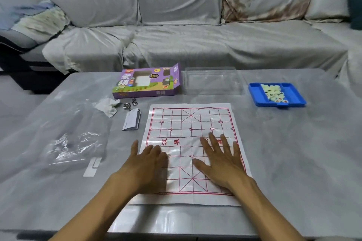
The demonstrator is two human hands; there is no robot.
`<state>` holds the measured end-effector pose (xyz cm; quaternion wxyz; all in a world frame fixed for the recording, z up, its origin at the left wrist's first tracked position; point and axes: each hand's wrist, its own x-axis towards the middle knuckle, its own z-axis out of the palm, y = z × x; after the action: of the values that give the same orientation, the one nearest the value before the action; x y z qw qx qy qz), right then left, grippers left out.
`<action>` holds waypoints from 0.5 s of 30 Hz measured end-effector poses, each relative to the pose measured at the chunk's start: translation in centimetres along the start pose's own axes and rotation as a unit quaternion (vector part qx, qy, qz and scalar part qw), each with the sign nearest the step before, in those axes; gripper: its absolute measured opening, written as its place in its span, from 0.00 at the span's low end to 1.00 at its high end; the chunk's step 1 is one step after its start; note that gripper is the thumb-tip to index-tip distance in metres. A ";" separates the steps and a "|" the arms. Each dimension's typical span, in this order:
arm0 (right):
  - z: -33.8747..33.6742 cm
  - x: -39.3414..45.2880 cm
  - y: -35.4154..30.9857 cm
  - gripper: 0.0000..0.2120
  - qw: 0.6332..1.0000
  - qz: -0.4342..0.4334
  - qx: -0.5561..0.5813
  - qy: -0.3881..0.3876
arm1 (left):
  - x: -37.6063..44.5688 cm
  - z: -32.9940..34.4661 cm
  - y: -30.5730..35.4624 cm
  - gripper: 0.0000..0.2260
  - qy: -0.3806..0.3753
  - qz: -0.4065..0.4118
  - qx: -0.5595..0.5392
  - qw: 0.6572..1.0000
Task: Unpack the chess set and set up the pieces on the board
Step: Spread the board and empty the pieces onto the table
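A white sheet board (191, 123) with a red grid and red characters lies flat on the grey table. My left hand (148, 162) presses flat on its near left part, the thumb off the left edge. My right hand (221, 156) lies flat with spread fingers on its near right part. Neither hand holds anything. At the far right stands a blue tray (256, 94) with several pale round chess pieces (273, 93) heaped in its middle. No pieces stand on the board.
A purple game box (147, 82) lies behind the board with a clear plastic lid (213, 80) beside it. Left of the board are a folded leaflet (132, 121), metal rings (129, 104), crumpled tissue (106, 105) and a clear plastic bag (76, 139). A grey sofa runs behind the table.
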<state>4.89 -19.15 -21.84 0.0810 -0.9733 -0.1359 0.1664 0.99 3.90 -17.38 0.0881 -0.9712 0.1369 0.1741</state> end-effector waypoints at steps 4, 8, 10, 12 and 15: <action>-1.8 -0.2 -0.1 0.34 0.999 0.012 0.040 0.034 | 2.9 -1.0 4.9 0.37 0.080 0.073 -0.100 0.989; -5.9 1.5 3.6 0.29 0.983 0.091 0.068 0.147 | 5.1 -0.6 6.8 0.46 0.014 0.092 -0.096 0.991; -8.0 2.6 7.2 0.27 0.965 0.151 0.097 0.190 | 5.2 -1.3 7.1 0.49 0.009 0.088 -0.095 0.992; -9.4 3.9 11.1 0.25 0.954 0.190 0.086 0.214 | 5.5 -1.6 7.1 0.50 0.013 0.085 -0.089 0.992; -9.4 5.6 15.4 0.27 0.954 0.213 0.062 0.200 | 5.7 -1.5 7.0 0.48 0.028 0.087 -0.088 0.992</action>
<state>16.91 -33.23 -17.93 0.1293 -0.9861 0.1041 -0.0106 4.49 -4.41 -18.92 -0.0171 -0.9641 0.2070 0.1654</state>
